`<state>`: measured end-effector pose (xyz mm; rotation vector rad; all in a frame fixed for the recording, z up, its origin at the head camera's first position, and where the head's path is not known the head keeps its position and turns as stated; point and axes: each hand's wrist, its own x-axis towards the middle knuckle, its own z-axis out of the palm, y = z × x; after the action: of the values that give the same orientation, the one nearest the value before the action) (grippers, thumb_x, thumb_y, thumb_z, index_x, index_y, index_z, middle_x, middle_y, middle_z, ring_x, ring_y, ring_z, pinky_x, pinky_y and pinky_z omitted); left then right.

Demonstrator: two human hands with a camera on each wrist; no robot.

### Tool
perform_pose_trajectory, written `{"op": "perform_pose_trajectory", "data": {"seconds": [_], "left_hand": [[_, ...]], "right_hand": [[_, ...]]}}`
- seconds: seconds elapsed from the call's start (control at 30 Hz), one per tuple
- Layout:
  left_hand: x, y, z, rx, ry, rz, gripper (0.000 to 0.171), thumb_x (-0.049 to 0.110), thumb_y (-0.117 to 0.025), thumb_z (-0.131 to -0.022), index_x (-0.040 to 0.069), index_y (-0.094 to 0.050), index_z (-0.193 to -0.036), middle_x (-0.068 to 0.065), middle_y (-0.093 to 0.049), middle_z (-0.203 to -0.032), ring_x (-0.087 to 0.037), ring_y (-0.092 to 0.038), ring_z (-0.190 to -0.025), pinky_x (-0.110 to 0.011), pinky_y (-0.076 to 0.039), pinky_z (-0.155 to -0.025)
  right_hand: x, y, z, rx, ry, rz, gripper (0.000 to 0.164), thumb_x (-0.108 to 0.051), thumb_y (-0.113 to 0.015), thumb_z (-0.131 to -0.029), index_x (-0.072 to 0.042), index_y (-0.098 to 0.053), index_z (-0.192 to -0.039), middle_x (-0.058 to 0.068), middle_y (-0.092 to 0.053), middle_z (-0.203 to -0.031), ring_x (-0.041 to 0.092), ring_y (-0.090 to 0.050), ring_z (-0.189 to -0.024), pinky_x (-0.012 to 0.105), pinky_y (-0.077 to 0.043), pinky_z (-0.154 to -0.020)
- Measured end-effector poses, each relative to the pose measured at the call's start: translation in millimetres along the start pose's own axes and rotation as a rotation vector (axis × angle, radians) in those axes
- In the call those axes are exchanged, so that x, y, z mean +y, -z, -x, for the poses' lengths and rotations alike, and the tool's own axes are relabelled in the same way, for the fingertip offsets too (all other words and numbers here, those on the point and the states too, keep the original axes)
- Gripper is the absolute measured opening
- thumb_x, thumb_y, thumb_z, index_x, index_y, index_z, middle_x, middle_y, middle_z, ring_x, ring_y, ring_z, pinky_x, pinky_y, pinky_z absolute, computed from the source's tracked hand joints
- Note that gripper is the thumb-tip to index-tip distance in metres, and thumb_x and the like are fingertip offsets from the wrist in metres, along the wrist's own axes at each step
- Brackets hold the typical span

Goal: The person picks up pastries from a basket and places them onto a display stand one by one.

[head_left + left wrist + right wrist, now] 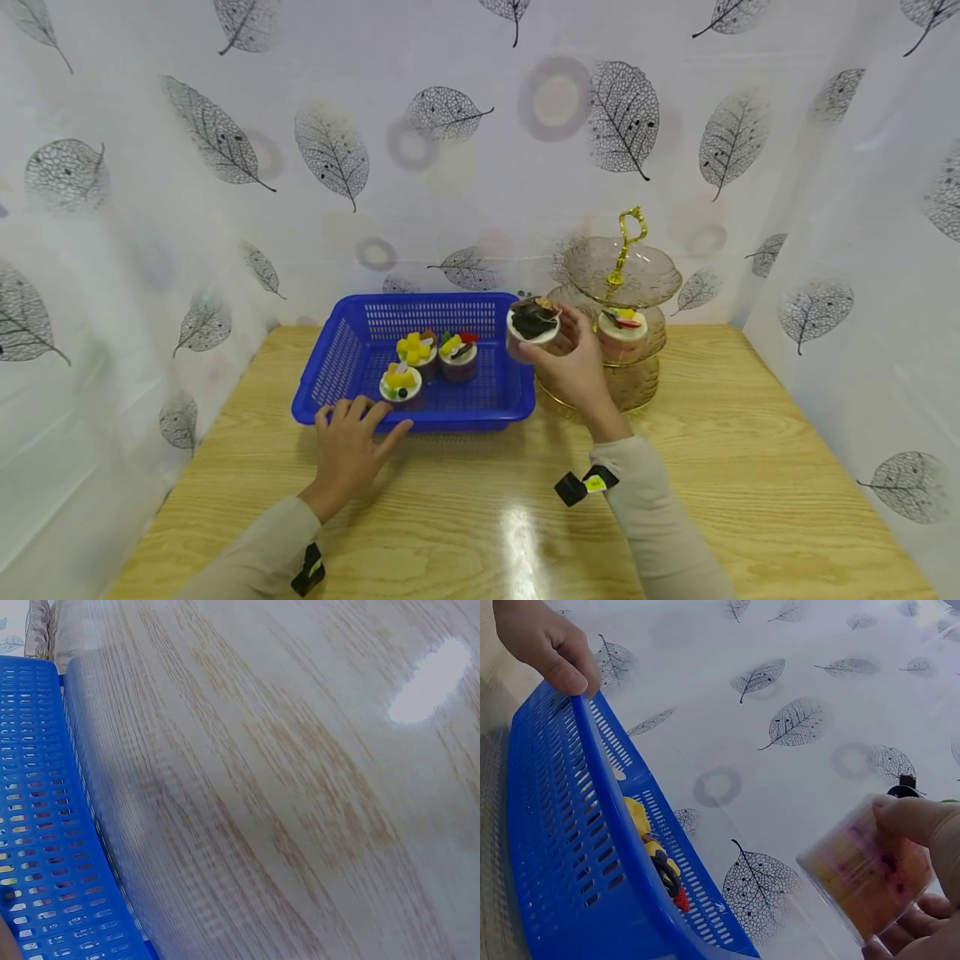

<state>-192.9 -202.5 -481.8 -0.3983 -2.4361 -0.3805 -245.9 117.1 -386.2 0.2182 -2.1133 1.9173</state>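
Well, the left hand (352,446) hooks its fingers over the near rim of the blue perforated basket (480,417), its thumb on the outer side; a light hold there should steady it, while pressing down could tip it. To its right, the right hand (573,362) holds the chocolate-topped cake cup (532,327) in the air between the basket's right end and the amber three-tier stand (656,271), thumb and fingers around its clear wall. To handle it well, grip that wall rather than the dark shards on top, carry the cup level, squeeze gently, and pass the stand's scalloped edges slowly.

As for what lies around, inside the basket a front yellow-fruit cup (401,387) sits near the left hand's fingers, a rear yellow-fruit cup (417,354) just behind it, and a red-tipped fruit cup (459,360) to their right. Farther right, a decorated cup (622,335) sits on the stand's middle tier, under the overhang of the top tier, so headroom there looks tight. The gold handle (632,223) rises above, likely an obstacle from overhead. The wood-grain surface (750,467) bears both basket and stand.
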Motion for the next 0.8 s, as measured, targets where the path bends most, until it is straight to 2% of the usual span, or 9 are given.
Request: {"op": "perform_pose_trajectory", "data": {"seconds": [0.23, 0.33, 0.5, 0.8], "left_hand": [[0.5, -0.7, 0.3, 0.008, -0.001, 0.009, 0.041, 0.050, -0.071, -0.078, 0.013, -0.071, -0.096, -0.007, -0.061, -0.089, -0.033, -0.053, -0.087, -0.060, -0.030, -0.085], [0.1, -1.1, 0.2, 0.010, -0.003, 0.004, 0.040, 0.050, -0.071, -0.078, 0.013, -0.071, -0.095, -0.008, -0.061, -0.089, -0.034, -0.053, -0.087, -0.060, -0.030, -0.085], [-0.3, -1.3, 0.1, 0.006, -0.002, -0.009, 0.041, 0.051, -0.069, -0.079, 0.013, -0.071, -0.096, -0.008, -0.061, -0.089, -0.035, -0.053, -0.088, -0.060, -0.030, -0.085], [0.1, -0.4, -0.1, 0.007, -0.008, -0.009, 0.043, 0.054, -0.066, -0.082, 0.014, -0.071, -0.096, -0.008, -0.062, -0.089, -0.034, -0.053, -0.088, -0.060, -0.030, -0.085]], "right_hand": [[6, 3, 2, 0.191, -0.024, -0.022, 0.073, -0.009, -0.083, -0.074, 0.003, -0.045, -0.135, 0.019, -0.054, -0.127, 0.027, -0.054, -0.115, 0.038, -0.042, -0.099], [10, 4, 2, 0.264, -0.025, 0.009, 0.074, -0.014, -0.085, -0.073, 0.003, -0.047, -0.135, 0.019, -0.055, -0.127, 0.027, -0.054, -0.115, 0.038, -0.043, -0.098], [18, 4, 3, 0.359, 0.000, 0.059, 0.075, -0.019, -0.086, -0.072, 0.001, -0.050, -0.134, 0.019, -0.056, -0.128, 0.026, -0.053, -0.116, 0.038, -0.042, -0.099], [28, 1, 2, 0.528, 0.061, 0.017, 0.069, -0.016, -0.088, -0.068, 0.004, -0.055, -0.126, 0.019, -0.053, -0.121, 0.024, -0.054, -0.109, 0.036, -0.043, -0.096]]}}
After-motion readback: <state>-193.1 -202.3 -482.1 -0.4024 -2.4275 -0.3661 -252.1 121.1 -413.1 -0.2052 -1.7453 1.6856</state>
